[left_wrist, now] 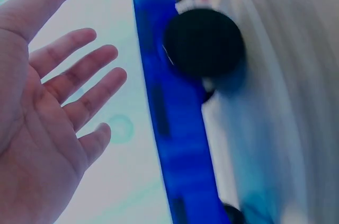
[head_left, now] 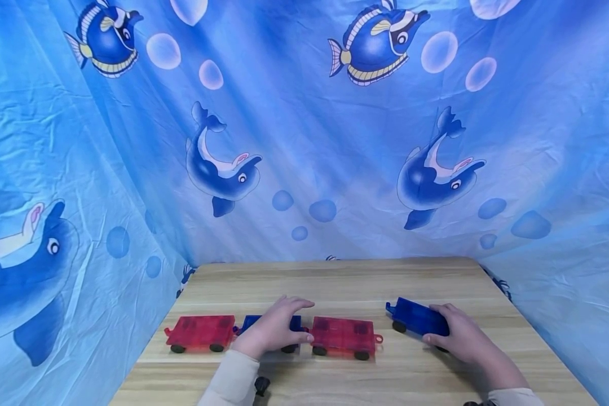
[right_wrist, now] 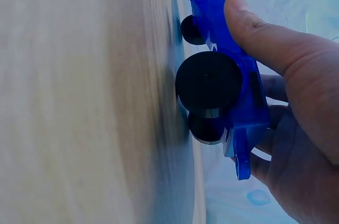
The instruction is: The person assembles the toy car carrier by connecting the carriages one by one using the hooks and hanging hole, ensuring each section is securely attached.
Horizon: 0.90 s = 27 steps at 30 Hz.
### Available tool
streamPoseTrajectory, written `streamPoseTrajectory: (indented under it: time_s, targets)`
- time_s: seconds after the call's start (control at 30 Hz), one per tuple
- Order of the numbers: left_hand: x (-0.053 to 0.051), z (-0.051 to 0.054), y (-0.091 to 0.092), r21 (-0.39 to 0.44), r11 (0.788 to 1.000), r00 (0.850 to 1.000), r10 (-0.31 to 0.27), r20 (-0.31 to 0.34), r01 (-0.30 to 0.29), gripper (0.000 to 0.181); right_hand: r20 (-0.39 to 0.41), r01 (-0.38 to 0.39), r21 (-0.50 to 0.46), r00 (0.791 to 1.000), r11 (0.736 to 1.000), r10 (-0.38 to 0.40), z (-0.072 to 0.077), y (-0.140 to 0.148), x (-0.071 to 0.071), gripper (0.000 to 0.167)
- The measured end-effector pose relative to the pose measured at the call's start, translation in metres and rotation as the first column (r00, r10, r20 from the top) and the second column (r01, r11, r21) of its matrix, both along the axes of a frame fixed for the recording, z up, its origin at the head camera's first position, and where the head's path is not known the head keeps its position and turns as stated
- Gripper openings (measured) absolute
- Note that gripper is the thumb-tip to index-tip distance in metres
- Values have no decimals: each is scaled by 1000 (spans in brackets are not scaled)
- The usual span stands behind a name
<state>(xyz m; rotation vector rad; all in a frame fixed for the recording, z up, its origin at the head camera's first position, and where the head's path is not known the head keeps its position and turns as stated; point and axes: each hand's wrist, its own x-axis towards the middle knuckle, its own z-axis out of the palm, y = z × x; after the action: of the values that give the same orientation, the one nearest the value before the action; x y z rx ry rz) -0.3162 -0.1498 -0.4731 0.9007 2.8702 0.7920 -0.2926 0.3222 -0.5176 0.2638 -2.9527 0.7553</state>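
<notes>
Three toy train cars with black wheels stand in a row on the table: a red car (head_left: 200, 331) at the left, a blue car (head_left: 251, 322) in the middle and another red car (head_left: 343, 334). Over the middle blue car is my left hand (head_left: 274, 327), its fingers spread and palm bare in the left wrist view, beside the blue car (left_wrist: 183, 139). My right hand (head_left: 457, 330) grips a second blue car (head_left: 418, 317) by its right end, thumb on one side and fingers on the other. In the right wrist view this blue car (right_wrist: 249, 102) shows its wheels and a loop coupling.
The wooden table (head_left: 335, 282) has its far edge against a blue sea-print cloth (head_left: 304, 141), which also rises at both sides. A gap of table separates the row from the car on the right. A small black object (head_left: 261, 385) shows beside my left sleeve.
</notes>
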Motion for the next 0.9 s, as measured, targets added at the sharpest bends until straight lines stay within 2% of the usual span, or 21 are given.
streamPoseTrajectory:
  time_s: [0.17,0.53,0.7,0.9]
  targets:
    - [2,3,21,-14,1000,1000,-26,12,26,71,1,-4,-7,1000,1000,4,1,0,1,91]
    - [2,0,57,-43,998,998,-53,-24,52,69,18,-5,-15,1000,1000,6,1,0,0,91]
    - [4,-5,70,-65,995,996,-74,-44,71,68,27,-7,-14,1000,1000,7,1,0,0,90]
    - [6,-16,82,-102,993,993,-76,-89,67,76,16,-23,-15,1000,1000,23,1,-1,0,87]
